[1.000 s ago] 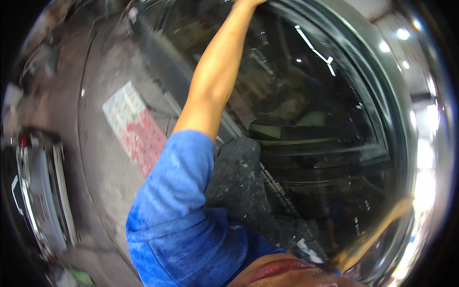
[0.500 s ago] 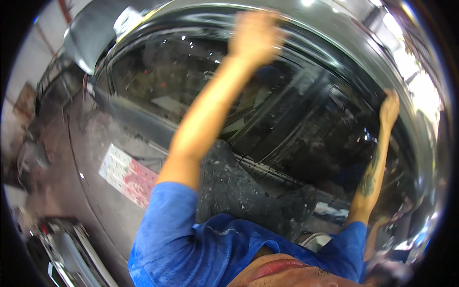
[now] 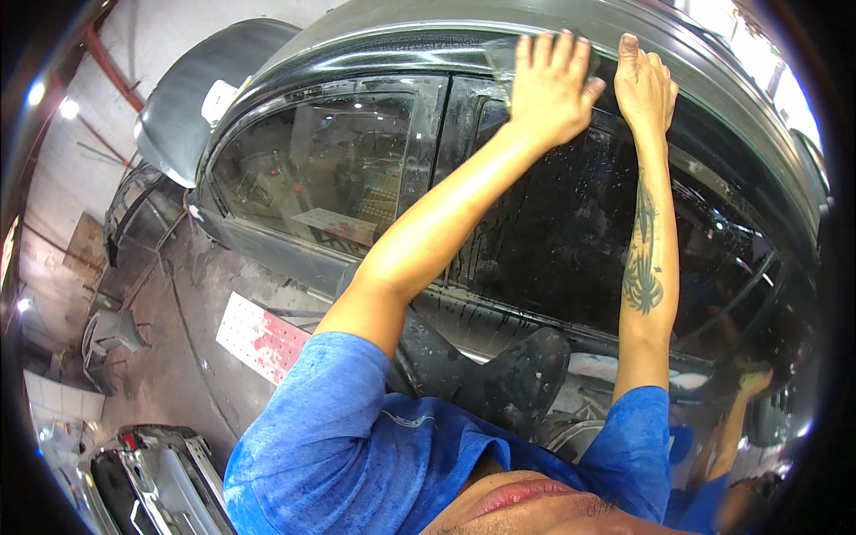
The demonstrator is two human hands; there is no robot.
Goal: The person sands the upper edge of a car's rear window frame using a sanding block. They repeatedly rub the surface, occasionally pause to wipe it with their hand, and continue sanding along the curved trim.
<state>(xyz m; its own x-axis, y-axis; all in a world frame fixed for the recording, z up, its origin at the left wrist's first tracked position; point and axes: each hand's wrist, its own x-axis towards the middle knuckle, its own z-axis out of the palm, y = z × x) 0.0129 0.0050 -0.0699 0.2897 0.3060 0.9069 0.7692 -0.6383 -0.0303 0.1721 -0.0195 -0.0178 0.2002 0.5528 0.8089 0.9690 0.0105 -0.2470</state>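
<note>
A dark car [image 3: 419, 49] stands side-on before me, its side windows below the roof edge. My left hand [image 3: 551, 89] lies flat with fingers spread on the dark frame above the rear side window [image 3: 553, 223]. A thin, see-through greyish piece [image 3: 501, 67] shows beside its fingers; how far it runs under the palm is hidden. Just to the right, my right hand [image 3: 647, 89] is closed at the roof edge, thumb up along it. Whatever its curled fingers hold, if anything, is hidden. The front side window [image 3: 312, 160] lies left of my left arm.
A perforated white-and-red board [image 3: 261, 334] lies by my left elbow. The raised hood [image 3: 205, 94] is at the far left, with a loose bumper [image 3: 134, 209] below it. Car parts [image 3: 156, 477] lie at the lower left, and a stand [image 3: 111, 339] is above them.
My right hand has come leftward along the roof edge, close beside my left. My left hand has shifted right onto the frame above the rear window. The view has shifted too.
</note>
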